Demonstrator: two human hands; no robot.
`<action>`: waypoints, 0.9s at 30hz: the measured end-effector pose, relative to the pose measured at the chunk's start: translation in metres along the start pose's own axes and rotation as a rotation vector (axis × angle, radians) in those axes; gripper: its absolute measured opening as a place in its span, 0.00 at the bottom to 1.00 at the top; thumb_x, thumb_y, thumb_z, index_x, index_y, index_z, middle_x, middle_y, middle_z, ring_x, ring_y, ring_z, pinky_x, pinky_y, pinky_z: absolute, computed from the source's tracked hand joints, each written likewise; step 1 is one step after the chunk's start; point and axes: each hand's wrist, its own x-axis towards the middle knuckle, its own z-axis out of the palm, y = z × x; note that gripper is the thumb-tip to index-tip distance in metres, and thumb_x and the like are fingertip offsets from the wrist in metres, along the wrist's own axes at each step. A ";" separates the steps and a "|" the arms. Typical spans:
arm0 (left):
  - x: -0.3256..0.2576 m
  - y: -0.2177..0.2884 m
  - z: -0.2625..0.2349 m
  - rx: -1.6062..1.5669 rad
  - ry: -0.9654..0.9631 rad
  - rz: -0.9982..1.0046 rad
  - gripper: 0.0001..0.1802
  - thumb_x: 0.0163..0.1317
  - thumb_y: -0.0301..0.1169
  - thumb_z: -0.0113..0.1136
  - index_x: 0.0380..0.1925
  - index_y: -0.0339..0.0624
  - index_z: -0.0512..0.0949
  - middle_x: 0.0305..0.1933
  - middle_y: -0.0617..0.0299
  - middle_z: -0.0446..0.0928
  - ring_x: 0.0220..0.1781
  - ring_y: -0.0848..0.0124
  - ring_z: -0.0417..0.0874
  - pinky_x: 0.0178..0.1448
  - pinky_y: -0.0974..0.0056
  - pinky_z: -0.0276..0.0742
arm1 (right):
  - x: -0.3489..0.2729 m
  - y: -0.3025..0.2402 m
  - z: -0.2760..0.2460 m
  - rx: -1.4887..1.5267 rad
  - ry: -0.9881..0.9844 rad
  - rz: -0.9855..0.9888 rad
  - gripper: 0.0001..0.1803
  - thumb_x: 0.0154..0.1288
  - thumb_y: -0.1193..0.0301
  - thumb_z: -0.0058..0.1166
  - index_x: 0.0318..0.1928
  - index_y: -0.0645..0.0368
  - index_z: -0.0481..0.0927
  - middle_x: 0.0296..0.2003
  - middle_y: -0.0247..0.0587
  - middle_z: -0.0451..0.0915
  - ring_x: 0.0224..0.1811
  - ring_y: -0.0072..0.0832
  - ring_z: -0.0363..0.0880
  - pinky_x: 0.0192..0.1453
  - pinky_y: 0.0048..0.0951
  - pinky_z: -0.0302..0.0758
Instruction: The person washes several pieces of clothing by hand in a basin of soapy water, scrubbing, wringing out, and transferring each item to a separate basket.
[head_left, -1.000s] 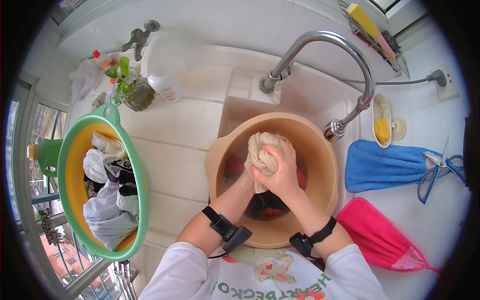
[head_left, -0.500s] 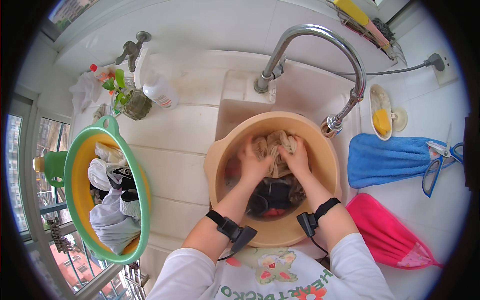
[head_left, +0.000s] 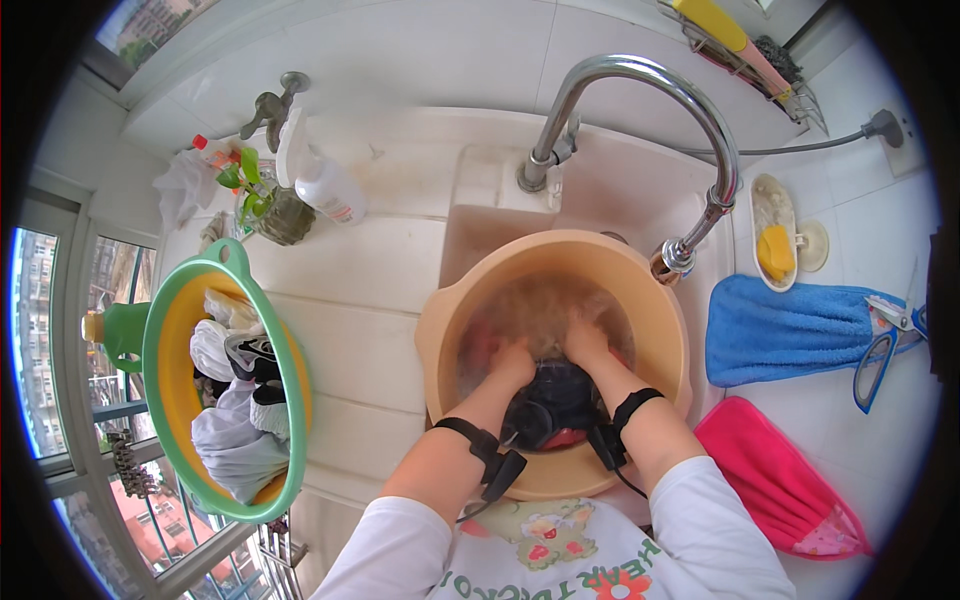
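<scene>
A peach-coloured basin (head_left: 655, 290) stands in the sink, holding murky water and soaking clothes. Both my hands are sunk in it. My left hand (head_left: 514, 358) is in the water left of the middle; my right hand (head_left: 585, 336) is a little farther in, to its right. The fingers of both are hidden under the cloudy surface. Between and beyond them a blurred beige cloth (head_left: 545, 303) shows faintly underwater. Dark clothes (head_left: 552, 395) lie nearer to me, with a bit of red cloth (head_left: 566, 437) by them.
A green-rimmed yellow basin (head_left: 295, 400) of laundry stands left. A chrome faucet (head_left: 640, 65) arches over the sink's right side. At the back left are a plant jar (head_left: 285, 218) and a white spray bottle (head_left: 330, 190). Blue (head_left: 780, 330) and pink towels (head_left: 770, 470) hang right, near scissors (head_left: 880, 350).
My hands have gone down into the water with the beige cloth, which was bunched between them above the surface. The whole view has shifted slightly.
</scene>
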 end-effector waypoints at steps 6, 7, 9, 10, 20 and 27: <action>0.018 0.017 -0.012 -0.952 0.208 -0.004 0.32 0.58 0.47 0.53 0.61 0.45 0.68 0.65 0.48 0.66 0.64 0.55 0.69 0.66 0.57 0.62 | -0.034 0.005 -0.056 0.594 0.269 -0.363 0.29 0.45 0.74 0.57 0.53 0.59 0.74 0.47 0.55 0.76 0.51 0.49 0.75 0.58 0.40 0.71; 0.011 0.024 -0.026 -1.056 0.117 -0.003 0.35 0.57 0.50 0.55 0.61 0.42 0.68 0.65 0.50 0.66 0.63 0.59 0.70 0.65 0.59 0.62 | -0.052 0.002 -0.076 0.702 0.170 -0.369 0.27 0.44 0.75 0.55 0.51 0.60 0.74 0.45 0.50 0.76 0.48 0.41 0.76 0.54 0.35 0.72; 0.003 0.025 -0.038 -1.394 0.134 -0.039 0.40 0.57 0.57 0.53 0.63 0.43 0.66 0.64 0.55 0.67 0.63 0.60 0.69 0.65 0.58 0.61 | -0.109 -0.034 -0.129 0.859 -0.039 -0.372 0.26 0.43 0.76 0.56 0.49 0.63 0.74 0.42 0.43 0.75 0.44 0.29 0.75 0.50 0.30 0.73; -0.010 0.035 -0.050 -1.455 -0.052 -0.175 0.44 0.57 0.64 0.48 0.64 0.42 0.64 0.65 0.56 0.67 0.65 0.60 0.68 0.66 0.54 0.60 | -0.126 -0.036 -0.145 0.859 -0.028 -0.366 0.26 0.43 0.76 0.56 0.49 0.63 0.74 0.42 0.43 0.75 0.44 0.29 0.75 0.50 0.30 0.73; -0.067 0.063 -0.090 -2.008 -0.805 0.251 0.39 0.62 0.62 0.40 0.58 0.39 0.66 0.59 0.47 0.70 0.60 0.50 0.73 0.64 0.45 0.67 | -0.196 -0.061 -0.170 0.725 0.358 -1.011 0.20 0.44 0.69 0.71 0.37 0.59 0.75 0.42 0.40 0.68 0.45 0.31 0.69 0.52 0.29 0.66; -0.040 0.044 -0.059 -2.060 -0.852 0.410 0.31 0.67 0.54 0.38 0.63 0.50 0.61 0.66 0.61 0.61 0.69 0.60 0.59 0.71 0.53 0.56 | -0.179 -0.081 -0.109 0.261 0.734 -0.903 0.30 0.39 0.63 0.70 0.49 0.47 0.80 0.64 0.52 0.58 0.67 0.53 0.54 0.65 0.53 0.57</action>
